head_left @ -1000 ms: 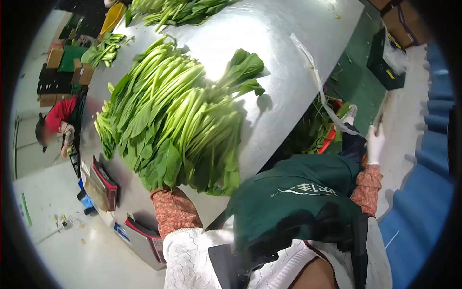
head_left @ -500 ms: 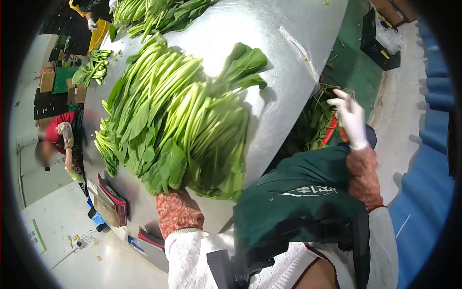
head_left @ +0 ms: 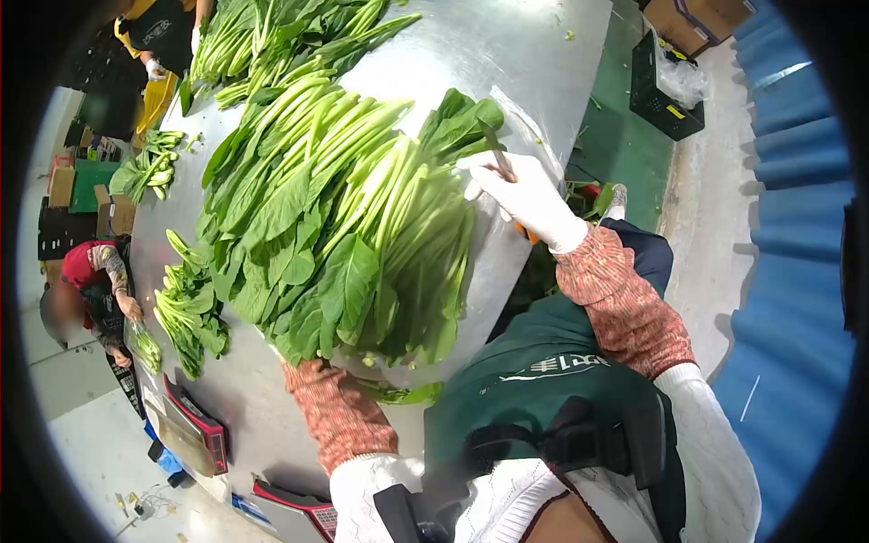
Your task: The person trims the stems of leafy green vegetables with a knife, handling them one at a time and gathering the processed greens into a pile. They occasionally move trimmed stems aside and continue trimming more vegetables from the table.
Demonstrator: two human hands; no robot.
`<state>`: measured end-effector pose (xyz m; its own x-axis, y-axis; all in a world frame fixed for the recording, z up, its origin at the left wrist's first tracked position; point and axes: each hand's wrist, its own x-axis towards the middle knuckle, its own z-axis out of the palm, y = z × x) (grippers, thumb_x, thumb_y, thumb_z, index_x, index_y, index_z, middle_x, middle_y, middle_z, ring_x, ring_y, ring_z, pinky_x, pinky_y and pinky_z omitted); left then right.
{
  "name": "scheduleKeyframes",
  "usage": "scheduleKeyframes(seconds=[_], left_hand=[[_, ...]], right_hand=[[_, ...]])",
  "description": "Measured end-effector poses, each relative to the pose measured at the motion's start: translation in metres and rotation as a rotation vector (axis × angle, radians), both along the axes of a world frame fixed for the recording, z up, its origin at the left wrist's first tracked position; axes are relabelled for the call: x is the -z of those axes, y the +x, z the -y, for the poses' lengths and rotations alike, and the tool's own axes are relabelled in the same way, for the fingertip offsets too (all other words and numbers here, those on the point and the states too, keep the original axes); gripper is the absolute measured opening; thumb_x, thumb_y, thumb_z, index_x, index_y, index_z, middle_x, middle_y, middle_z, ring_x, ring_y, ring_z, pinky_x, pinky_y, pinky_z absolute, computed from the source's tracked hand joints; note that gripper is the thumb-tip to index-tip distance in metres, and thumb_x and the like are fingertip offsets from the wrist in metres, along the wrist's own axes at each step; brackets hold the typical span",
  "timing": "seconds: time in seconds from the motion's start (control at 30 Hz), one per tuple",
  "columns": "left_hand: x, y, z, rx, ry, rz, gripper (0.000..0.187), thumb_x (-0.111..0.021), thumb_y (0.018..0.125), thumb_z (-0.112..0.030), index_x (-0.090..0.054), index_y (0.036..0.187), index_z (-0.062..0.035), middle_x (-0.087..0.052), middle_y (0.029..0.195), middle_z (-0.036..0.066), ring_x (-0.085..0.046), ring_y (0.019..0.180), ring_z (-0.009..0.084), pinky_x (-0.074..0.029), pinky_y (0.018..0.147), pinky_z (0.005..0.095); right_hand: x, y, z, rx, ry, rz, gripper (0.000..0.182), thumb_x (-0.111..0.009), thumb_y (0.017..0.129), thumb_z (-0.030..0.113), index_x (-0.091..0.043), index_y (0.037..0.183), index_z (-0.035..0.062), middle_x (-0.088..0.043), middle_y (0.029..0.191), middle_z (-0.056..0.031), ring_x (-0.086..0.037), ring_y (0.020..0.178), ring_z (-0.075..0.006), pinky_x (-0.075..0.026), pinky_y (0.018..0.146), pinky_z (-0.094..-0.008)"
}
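A large pile of leafy green vegetables (head_left: 308, 199) lies on the metal table (head_left: 453, 54), pale stems toward the top and leaves toward me. My left hand reaches under the leaves at the near edge of the pile; only its patterned sleeve cover (head_left: 339, 412) shows clearly and the fingers are hidden. In a white glove, my right hand (head_left: 529, 195) is closed around what looks like a knife (head_left: 498, 156), with a dark metal part above the fingers and orange below. It is beside the right end of the pile, near some dark leaves (head_left: 457, 127).
More greens (head_left: 272, 41) lie at the far end, with smaller bunches (head_left: 186, 317) at left. Red-edged scales (head_left: 204, 425) stand on the left side. One co-worker (head_left: 95, 281) handles a bunch there; another (head_left: 158, 36) is farther off. A black crate (head_left: 665, 90) sits on the floor.
My right hand has swung left and forward, from over the floor beside the table to the right end of the pile. My left arm stays low at the pile's near edge.
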<state>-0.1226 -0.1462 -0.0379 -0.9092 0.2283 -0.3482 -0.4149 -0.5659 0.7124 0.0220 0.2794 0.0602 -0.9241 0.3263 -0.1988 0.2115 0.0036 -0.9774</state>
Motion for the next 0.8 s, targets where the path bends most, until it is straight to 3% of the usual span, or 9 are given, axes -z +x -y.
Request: scheduleKeyframes(seconds=[0.07, 0.17, 0.27, 0.43, 0.5, 0.57, 0.7, 0.77, 0.8], left_hand=[[-0.013, 0.017, 0.011, -0.051, -0.1, -0.049, 0.054, -0.046, 0.1, -0.041, -0.048, 0.134, 0.0006, -0.055, 0.131, 0.018, -0.055, 0.116, 0.0319, -0.046, 0.099, 0.0455], [-0.03, 0.052, 0.024, -0.627, -0.632, -0.035, 0.042, -0.044, 0.101, -0.028, -0.052, 0.129, 0.0034, -0.057, 0.13, 0.019, -0.056, 0.118, 0.0303, -0.048, 0.099, 0.0426], [-0.073, 0.084, 0.007, -0.808, -0.807, -0.254, 0.035, -0.046, 0.1, -0.018, -0.056, 0.125, 0.0046, -0.059, 0.126, 0.019, -0.058, 0.115, 0.0299, -0.048, 0.1, 0.0386], [-0.145, 0.108, -0.067, -0.664, -1.087, -0.746, 0.027, -0.049, 0.099, -0.005, -0.058, 0.122, 0.0077, -0.064, 0.118, 0.016, -0.062, 0.104, 0.0222, -0.048, 0.097, 0.0341], [-0.134, 0.12, -0.052, -0.51, -1.369, -0.915, 0.024, -0.056, 0.094, 0.003, -0.062, 0.117, 0.0048, -0.066, 0.111, 0.013, -0.062, 0.096, 0.0184, -0.051, 0.087, 0.031], [-0.099, 0.132, -0.014, -0.478, -1.503, -0.722, 0.024, -0.061, 0.093, -0.003, -0.062, 0.116, 0.0044, -0.066, 0.109, 0.013, -0.063, 0.094, 0.0174, -0.051, 0.083, 0.0304], [0.006, 0.169, 0.065, -0.193, -2.049, -0.109, 0.068, -0.08, 0.078, -0.039, -0.054, 0.125, 0.0016, -0.067, 0.107, 0.014, -0.064, 0.093, 0.0241, -0.051, 0.085, 0.0342], [0.025, 0.178, 0.057, 0.015, -1.576, 0.218, 0.082, -0.081, 0.071, -0.051, -0.051, 0.127, 0.0004, -0.067, 0.109, 0.017, -0.065, 0.095, 0.0306, -0.051, 0.087, 0.0389], [0.035, 0.182, 0.046, 0.072, -1.729, 0.185, 0.08, -0.081, 0.071, -0.05, -0.052, 0.125, 0.0, -0.067, 0.108, 0.019, -0.065, 0.096, 0.0324, -0.051, 0.088, 0.0401]], right_hand=[[-0.002, -0.017, 0.007, 0.019, -0.004, -0.055, 0.031, -0.057, 0.098, 0.028, -0.066, 0.117, 0.005, -0.064, 0.069, 0.0009, -0.049, 0.052, -0.0033, -0.039, 0.046, -0.0198], [-0.023, -0.049, 0.01, -0.052, 0.005, -0.012, 0.032, -0.058, 0.097, 0.032, -0.066, 0.111, 0.0044, -0.06, 0.062, 0.0006, -0.049, 0.048, -0.0048, -0.039, 0.045, -0.0211], [-0.02, -0.07, 0.01, -0.148, 0.013, 0.036, 0.035, -0.063, 0.094, 0.037, -0.067, 0.107, 0.0043, -0.056, 0.062, 0.0022, -0.047, 0.048, -0.0034, -0.037, 0.044, -0.0205], [-0.006, -0.06, 0.009, -0.095, 0.036, -0.155, 0.042, -0.071, 0.088, 0.038, -0.068, 0.115, 0.0055, -0.061, 0.074, 0.0016, -0.049, 0.056, -0.0007, -0.037, 0.049, -0.0176], [-0.015, -0.044, 0.006, -0.089, 0.022, -0.057, 0.04, -0.071, 0.088, 0.033, -0.064, 0.112, 0.0017, -0.068, 0.081, -0.0027, -0.062, 0.068, -0.0047, -0.041, 0.051, -0.0175], [-0.002, -0.033, -0.003, -0.069, -0.062, -0.022, 0.039, -0.069, 0.09, 0.028, -0.062, 0.118, 0.002, -0.065, 0.078, -0.0001, -0.048, 0.052, -0.0011, -0.035, 0.045, -0.0164], [0.024, -0.011, -0.013, -0.006, -0.13, -0.089, 0.042, -0.065, 0.094, 0.025, -0.058, 0.126, -0.0006, -0.063, 0.076, 0.0001, -0.042, 0.05, -0.0006, -0.033, 0.044, -0.0172], [0.032, -0.001, -0.017, -0.034, -0.121, -0.032, 0.041, -0.063, 0.095, 0.025, -0.058, 0.127, -0.0009, -0.064, 0.076, 0.0, -0.043, 0.05, -0.0007, -0.033, 0.045, -0.017], [0.034, 0.005, -0.017, -0.036, -0.124, -0.022, 0.039, -0.062, 0.096, 0.025, -0.059, 0.126, -0.0008, -0.064, 0.076, 0.0002, -0.042, 0.05, -0.0007, -0.032, 0.045, -0.0168]])
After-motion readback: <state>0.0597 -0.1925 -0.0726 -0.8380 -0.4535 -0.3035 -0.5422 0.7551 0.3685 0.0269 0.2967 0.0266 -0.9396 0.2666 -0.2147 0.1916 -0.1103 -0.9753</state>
